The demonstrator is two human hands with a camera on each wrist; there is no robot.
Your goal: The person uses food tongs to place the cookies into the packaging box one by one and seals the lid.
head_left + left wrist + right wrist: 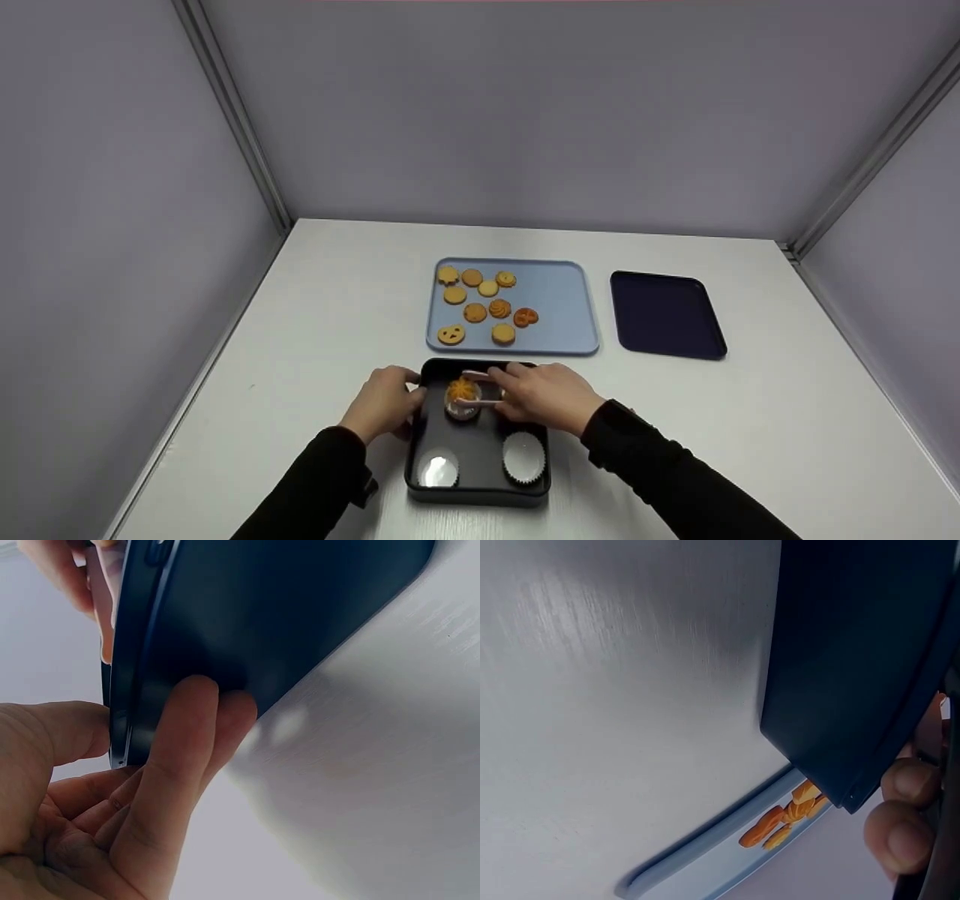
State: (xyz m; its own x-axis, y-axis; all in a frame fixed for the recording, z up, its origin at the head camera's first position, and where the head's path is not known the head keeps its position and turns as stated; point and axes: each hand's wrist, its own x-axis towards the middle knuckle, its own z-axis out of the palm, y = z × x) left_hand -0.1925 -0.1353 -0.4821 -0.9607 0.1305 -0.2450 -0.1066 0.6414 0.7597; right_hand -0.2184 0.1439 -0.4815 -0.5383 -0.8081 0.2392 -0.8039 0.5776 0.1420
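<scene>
A: What is the left hand (384,403) doing?
B: It is gripping the black box (480,495) by its left wall – the thumb is pressing on one side, and the fingers are pressing on the other.
A: And the right hand (546,394)?
B: It is holding the pink tongs (481,403), and their two arms are pointing toward the left hand.
A: Where is the orange cookie (463,387) sitting?
B: It is sitting between these arms, just to the left of the right hand. A pale cup (462,412) is showing beneath it. Whether the tips are touching the cookie, I cannot tell.
A: What else is lying around?
B: Nearer to the body than the hands, two white cups (523,457) are standing in the box, one on each hand's side. Beyond both hands, a blue tray (559,304) is carrying several cookies (475,313). Farther out, to the right of the right hand, a dark blue tray (667,315) is lying on the white table (337,300).
</scene>
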